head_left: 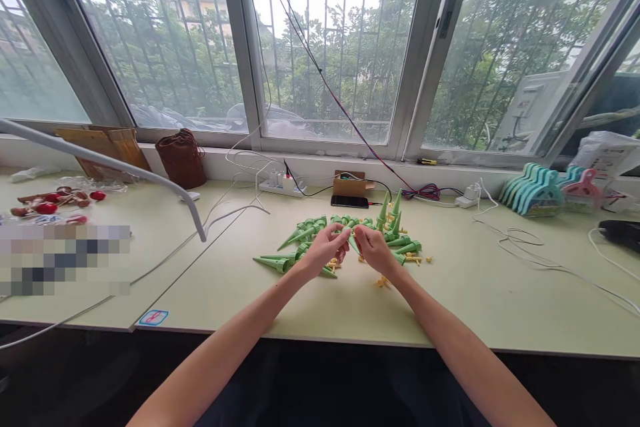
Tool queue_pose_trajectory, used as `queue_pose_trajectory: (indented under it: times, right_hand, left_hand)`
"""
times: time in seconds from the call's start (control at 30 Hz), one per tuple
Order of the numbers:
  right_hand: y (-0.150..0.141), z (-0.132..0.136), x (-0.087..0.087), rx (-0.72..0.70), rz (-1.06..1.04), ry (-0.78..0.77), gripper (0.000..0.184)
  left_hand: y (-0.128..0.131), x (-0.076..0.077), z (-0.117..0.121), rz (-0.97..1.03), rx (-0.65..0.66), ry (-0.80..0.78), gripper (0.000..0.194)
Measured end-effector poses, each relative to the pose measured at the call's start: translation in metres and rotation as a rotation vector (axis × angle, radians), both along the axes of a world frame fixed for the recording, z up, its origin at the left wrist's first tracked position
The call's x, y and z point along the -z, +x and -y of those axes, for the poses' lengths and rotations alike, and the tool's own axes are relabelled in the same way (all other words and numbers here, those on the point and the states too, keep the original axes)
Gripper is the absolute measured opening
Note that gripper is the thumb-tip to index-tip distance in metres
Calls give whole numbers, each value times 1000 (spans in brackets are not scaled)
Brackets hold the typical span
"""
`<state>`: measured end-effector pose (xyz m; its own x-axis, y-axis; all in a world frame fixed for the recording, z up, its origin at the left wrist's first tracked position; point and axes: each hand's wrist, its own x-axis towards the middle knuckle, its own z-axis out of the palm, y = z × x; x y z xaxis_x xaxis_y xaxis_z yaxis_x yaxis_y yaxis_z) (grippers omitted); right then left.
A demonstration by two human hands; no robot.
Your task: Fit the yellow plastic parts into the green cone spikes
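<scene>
My left hand [324,250] and my right hand [374,247] meet above the table, fingers closed in pinches. Between them is a green plastic plant watering spike [354,243], its tapered end slanting downward. Both hands appear to grip it; fingers hide its upper part, and any small piece there cannot be made out. Around the hands lie several more green spikes [273,264], some on their sides. A few green spikes [383,215] stand point up behind my right hand. Small yellow plastic pieces [383,281] are scattered among and in front of them.
A black phone [349,201] lies by a small cardboard box [350,181] behind the pile. A power strip [283,185] and cables run along the window sill. Teal hangers [535,192] stand at the right. A white curved bar [115,163] crosses the left side.
</scene>
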<state>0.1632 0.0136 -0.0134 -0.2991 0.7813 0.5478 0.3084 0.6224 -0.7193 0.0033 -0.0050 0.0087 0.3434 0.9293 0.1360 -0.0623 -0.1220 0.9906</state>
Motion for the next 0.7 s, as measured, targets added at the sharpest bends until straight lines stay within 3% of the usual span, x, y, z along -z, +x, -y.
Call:
queue_pose_trajectory:
  times: [0.4, 0.7]
  right_hand:
    - [1, -3, 1, 4, -60, -113, 58]
    - [-2, -2, -1, 33, -42, -73, 61]
  left_hand:
    - [0, 8, 1, -193, -89, 352, 35]
    - [1, 11, 0, -184, -130, 359, 30]
